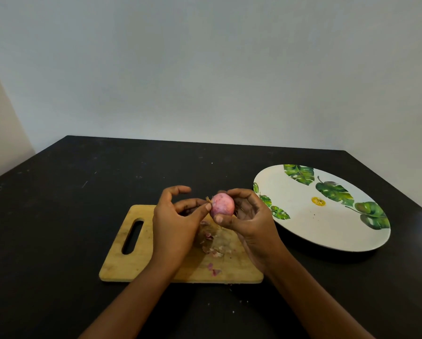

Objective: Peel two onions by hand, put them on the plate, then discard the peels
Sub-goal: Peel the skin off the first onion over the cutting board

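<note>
The right hand holds a pink onion above the wooden cutting board, its fingers curled around it. The left hand pinches a dry bit of skin at the onion's left end. Peels lie on the board. The leaf-patterned plate sits to the right on the dark surface.

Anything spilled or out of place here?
Nothing much. Peels lie on the board; a few specks dot the table before it. Only one onion shows, in the right hand; the plate holds none.
</note>
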A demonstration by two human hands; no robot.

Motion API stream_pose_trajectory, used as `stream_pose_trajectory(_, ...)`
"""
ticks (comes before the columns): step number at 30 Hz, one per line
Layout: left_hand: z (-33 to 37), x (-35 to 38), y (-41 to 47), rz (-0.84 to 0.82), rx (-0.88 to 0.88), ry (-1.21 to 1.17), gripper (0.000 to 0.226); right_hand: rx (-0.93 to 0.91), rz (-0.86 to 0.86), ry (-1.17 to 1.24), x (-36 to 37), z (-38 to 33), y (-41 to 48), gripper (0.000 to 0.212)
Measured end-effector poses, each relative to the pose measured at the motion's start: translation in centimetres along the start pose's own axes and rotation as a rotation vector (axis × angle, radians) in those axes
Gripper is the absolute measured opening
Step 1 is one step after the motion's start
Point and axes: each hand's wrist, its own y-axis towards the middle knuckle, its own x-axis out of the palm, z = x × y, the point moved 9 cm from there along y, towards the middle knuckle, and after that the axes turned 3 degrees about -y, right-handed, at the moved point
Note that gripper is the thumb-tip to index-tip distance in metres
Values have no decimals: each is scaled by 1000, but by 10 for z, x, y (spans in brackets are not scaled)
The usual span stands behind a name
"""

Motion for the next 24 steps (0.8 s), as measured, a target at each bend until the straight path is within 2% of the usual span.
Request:
stream_pose_trajectory(10,10,12,-7,-84,46,77,42,-17,7,-25,1,-4,-2,55)
stream_pose_trajectory(18,16,5,-5,-16,81,-1,54,113,-50,390,8,6,2,50)
stream_pose_trajectory(21,16,4,-3,-24,82,-13,53,85,-46,349,6,3,2,53)
stream_pose_trajectory(24,17,4,-1,-42,75,-6,54,28,-46,207,3,-4,1,55)
